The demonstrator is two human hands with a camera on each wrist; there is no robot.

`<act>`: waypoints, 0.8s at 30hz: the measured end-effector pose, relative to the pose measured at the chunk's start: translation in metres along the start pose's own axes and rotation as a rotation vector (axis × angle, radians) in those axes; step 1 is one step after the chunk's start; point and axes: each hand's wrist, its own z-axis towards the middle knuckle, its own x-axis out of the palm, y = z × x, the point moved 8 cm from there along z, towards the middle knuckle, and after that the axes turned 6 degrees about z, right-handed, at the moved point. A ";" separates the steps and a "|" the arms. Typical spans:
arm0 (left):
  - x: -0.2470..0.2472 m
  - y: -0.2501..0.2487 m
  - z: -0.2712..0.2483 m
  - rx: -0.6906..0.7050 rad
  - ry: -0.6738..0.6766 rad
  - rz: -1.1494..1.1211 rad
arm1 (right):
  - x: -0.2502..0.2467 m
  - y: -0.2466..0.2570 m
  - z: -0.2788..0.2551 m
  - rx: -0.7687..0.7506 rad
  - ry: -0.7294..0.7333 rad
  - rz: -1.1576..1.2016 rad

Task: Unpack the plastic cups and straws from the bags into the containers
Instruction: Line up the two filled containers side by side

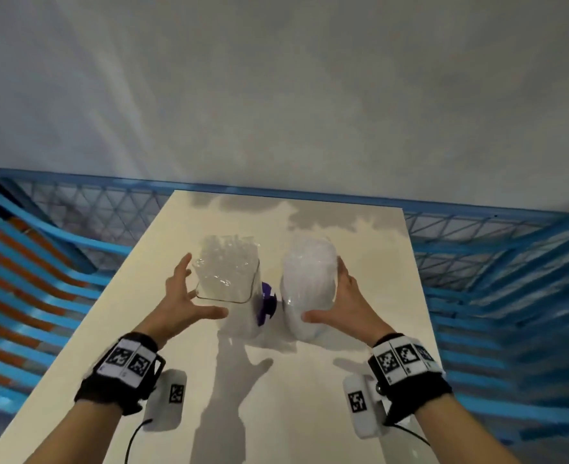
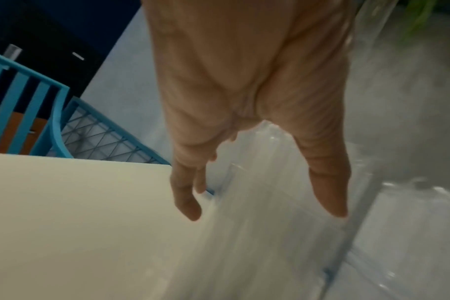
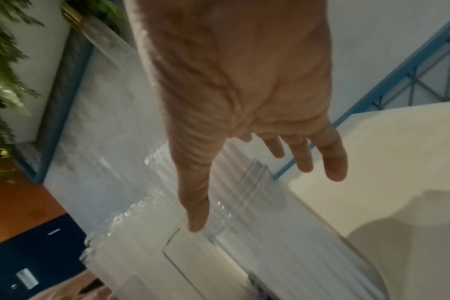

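Two clear containers stand side by side on the white table (image 1: pixel 276 413). The square one (image 1: pixel 226 279) on the left holds straws in clear wrapping that stick out of its top. The round one (image 1: pixel 309 286) on the right is filled with a stack of clear plastic cups. My left hand (image 1: pixel 196 291) is spread beside the square container (image 2: pixel 257 233), fingers straight along its left side, thumb across its front. My right hand (image 1: pixel 330 296) lies with straight fingers along the right side of the round container (image 3: pixel 283 233), thumb at the front. Neither hand curls round anything.
A purple and white object (image 1: pixel 266 306) shows between the two containers, mostly hidden. Blue slatted chairs stand to the left (image 1: pixel 25 262) and right (image 1: pixel 510 296) of the table. A blue mesh railing (image 1: pixel 109 209) runs behind it. A green plant (image 3: pixel 3 91) shows in the right wrist view.
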 end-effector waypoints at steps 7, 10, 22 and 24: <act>0.008 -0.007 0.058 0.150 0.306 0.161 | 0.021 0.003 0.015 -0.002 -0.148 0.017; 0.010 -0.016 0.067 0.200 0.270 0.182 | 0.020 0.006 0.021 0.000 -0.164 0.015; 0.001 -0.067 0.142 0.317 0.207 0.350 | -0.003 0.024 0.113 0.049 -0.229 -0.015; 0.000 -0.073 0.162 0.313 0.197 0.348 | -0.007 0.026 0.131 0.056 -0.234 -0.012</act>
